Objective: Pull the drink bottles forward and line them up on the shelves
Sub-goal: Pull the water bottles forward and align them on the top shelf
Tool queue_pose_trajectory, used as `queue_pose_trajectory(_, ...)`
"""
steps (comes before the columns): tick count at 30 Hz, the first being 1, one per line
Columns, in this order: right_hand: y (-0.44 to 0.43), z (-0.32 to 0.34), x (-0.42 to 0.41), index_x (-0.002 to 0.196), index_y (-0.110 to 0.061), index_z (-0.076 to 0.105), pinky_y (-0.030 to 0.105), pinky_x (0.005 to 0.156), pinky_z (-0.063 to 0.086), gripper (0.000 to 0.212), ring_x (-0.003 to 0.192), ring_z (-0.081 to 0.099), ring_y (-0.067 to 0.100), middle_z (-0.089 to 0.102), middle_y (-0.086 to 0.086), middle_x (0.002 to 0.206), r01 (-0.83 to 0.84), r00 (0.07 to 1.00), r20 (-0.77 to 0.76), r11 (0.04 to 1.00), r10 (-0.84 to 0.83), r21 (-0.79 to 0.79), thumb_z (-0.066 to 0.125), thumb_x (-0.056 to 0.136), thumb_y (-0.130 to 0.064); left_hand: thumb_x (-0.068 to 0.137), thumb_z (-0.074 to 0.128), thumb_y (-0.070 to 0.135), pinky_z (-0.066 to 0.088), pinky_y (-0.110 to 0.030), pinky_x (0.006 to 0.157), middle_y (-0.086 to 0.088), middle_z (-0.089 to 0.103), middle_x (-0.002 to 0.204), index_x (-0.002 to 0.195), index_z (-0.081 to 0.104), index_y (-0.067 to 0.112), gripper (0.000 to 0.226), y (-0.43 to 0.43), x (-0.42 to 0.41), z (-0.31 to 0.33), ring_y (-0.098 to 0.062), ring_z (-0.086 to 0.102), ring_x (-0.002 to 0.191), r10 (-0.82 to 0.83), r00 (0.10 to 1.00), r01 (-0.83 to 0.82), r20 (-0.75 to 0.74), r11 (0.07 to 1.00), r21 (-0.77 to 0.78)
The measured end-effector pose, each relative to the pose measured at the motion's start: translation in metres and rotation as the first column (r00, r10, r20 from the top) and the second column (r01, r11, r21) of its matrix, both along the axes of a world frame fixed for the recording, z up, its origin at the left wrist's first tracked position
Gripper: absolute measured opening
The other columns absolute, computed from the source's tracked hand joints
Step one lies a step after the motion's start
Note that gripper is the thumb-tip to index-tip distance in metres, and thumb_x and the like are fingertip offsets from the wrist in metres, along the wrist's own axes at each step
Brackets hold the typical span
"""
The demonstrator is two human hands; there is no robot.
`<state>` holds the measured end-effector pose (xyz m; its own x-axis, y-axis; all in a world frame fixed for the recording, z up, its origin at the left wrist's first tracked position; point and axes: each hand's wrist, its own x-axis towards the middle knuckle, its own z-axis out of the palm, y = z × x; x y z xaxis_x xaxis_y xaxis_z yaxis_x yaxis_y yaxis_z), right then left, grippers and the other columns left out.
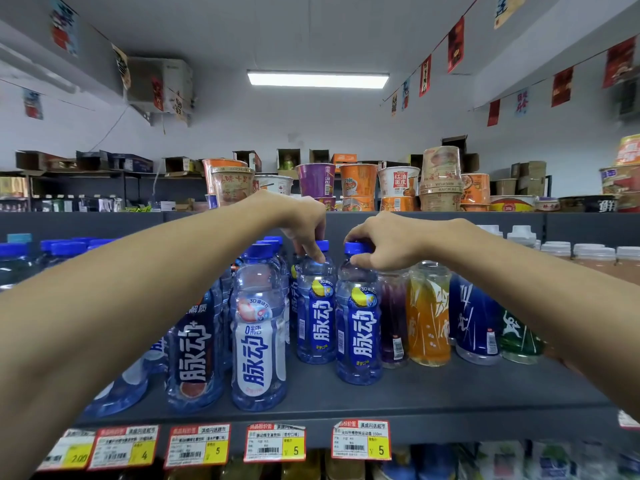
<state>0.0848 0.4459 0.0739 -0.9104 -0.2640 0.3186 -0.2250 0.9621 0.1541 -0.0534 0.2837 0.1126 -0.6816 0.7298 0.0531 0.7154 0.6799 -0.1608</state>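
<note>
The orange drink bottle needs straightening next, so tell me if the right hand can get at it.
Probably yes, once freed. The right hand grips the cap of a blue-labelled bottle; the orange bottle stands just beyond the purple bottle, under the wrist, nothing in front.

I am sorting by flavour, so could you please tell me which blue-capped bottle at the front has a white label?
The white-label bottle, immediately left of the left hand and its gripped bottle; the others wear dark blue labels.

Glossy clear plastic bottles with blue caps (358,323) on a matt dark-grey shelf board (450,386); shiny paper price tags (362,439) below it.
</note>
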Motion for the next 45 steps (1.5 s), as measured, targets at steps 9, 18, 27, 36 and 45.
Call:
queue_pose_trajectory(9, 0.002, -0.009, 0.0, 0.139, -0.014, 0.05, 0.033, 0.087, 0.048, 0.091, 0.1, 0.058, 0.019, 0.062, 0.003, 0.12, 0.007, 1.0, -0.014, 0.997, -0.006, 0.073, 0.078, 0.071, -0.066, 0.067, 0.082, 0.062, 0.051, -0.024, 0.066, 0.015, 0.074, 0.073, 0.093, 0.075, 0.022, 0.048, -0.006, -0.002, -0.006, -0.002, 0.071, 0.068, -0.049, 0.996, 0.052, -0.078, 0.998, 0.037)
queue_pose_trajectory(18, -0.011, -0.016, 0.005, 0.134, -0.02, 0.05, 0.031, 0.081, 0.043, 0.071, 0.098, 0.058, 0.018, 0.062, -0.001, 0.115, -0.033, 0.999, 0.003, 0.998, 0.033, -0.05, 0.079, 0.079, -0.053, 0.098, 0.051, 0.051, 0.045, -0.033, 0.101, -0.001, 0.064, 0.13, 0.136, 0.059, 0.017, 0.051, -0.039, 0.055, 0.011, -0.016, 0.059, 0.111, -0.048, 0.97, 0.086, -0.239, 0.984, 0.153)
queue_pose_trajectory(27, -0.036, -0.043, 0.002, 0.143, -0.016, 0.037, 0.027, 0.075, 0.041, 0.078, 0.088, 0.059, 0.014, 0.065, 0.0, 0.108, -0.177, 0.982, -0.112, 0.956, 0.155, -0.232, 0.075, 0.084, -0.05, 0.098, 0.059, 0.035, 0.047, -0.028, 0.095, 0.005, 0.07, 0.116, 0.128, 0.065, 0.021, 0.034, -0.085, 0.098, -0.032, -0.011, 0.063, 0.104, -0.101, 0.978, 0.145, -0.181, 0.957, 0.249)
queue_pose_trajectory(36, -0.03, -0.081, 0.006, 0.147, -0.046, 0.007, 0.02, 0.074, 0.054, 0.116, 0.086, 0.067, 0.005, 0.068, -0.002, 0.105, -0.229, 0.971, -0.057, 0.842, 0.231, -0.488, 0.091, 0.068, -0.039, 0.098, 0.054, 0.022, 0.048, -0.035, 0.088, 0.004, 0.066, 0.112, 0.14, 0.05, 0.027, 0.043, -0.089, 0.103, -0.075, -0.013, 0.058, 0.096, -0.058, 0.951, 0.202, -0.303, 0.858, 0.472)
queue_pose_trajectory(45, -0.036, -0.077, 0.013, 0.145, -0.043, 0.01, 0.042, 0.094, 0.056, 0.113, 0.101, 0.068, 0.02, 0.068, 0.005, 0.119, -0.249, 0.963, -0.039, 0.83, 0.265, -0.5, 0.092, 0.067, -0.032, 0.098, 0.053, 0.021, 0.036, -0.032, 0.086, 0.003, 0.066, 0.112, 0.141, 0.048, 0.022, 0.044, -0.092, 0.095, -0.09, -0.01, 0.043, 0.1, -0.029, 0.943, 0.21, -0.332, 0.824, 0.526)
